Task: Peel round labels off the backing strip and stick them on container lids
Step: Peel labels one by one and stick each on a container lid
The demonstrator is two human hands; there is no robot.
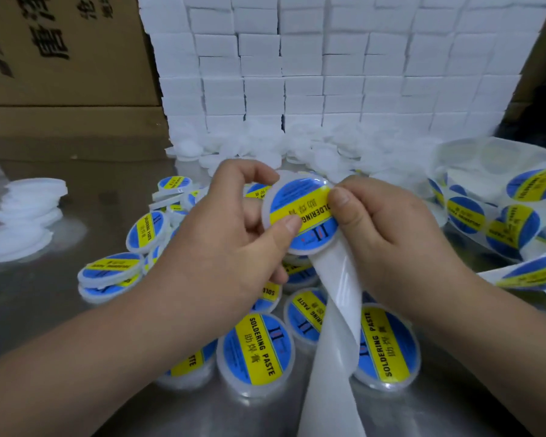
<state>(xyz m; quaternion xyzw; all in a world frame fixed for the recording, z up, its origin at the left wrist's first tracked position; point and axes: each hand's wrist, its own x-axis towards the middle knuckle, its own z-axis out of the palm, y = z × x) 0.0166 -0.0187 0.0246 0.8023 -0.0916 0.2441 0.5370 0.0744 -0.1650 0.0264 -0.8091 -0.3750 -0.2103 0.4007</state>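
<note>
Above steel table (44, 310), left hand (221, 244) pinches lid (276, 197); right hand (388, 244) thumb presses label (309, 216), yellow band slanting.

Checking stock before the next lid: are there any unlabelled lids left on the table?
Yes, a stack of plain white lids sits at far left, with none bearing a label.

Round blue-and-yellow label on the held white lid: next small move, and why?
Probably smooth it flat with the thumbs. The round blue-and-yellow label already lies on the white plastic lid, the left hand grips the lid with its thumb on the label's edge, and the right hand has its thumb on the far side. The empty white backing strip hangs free below.
</note>
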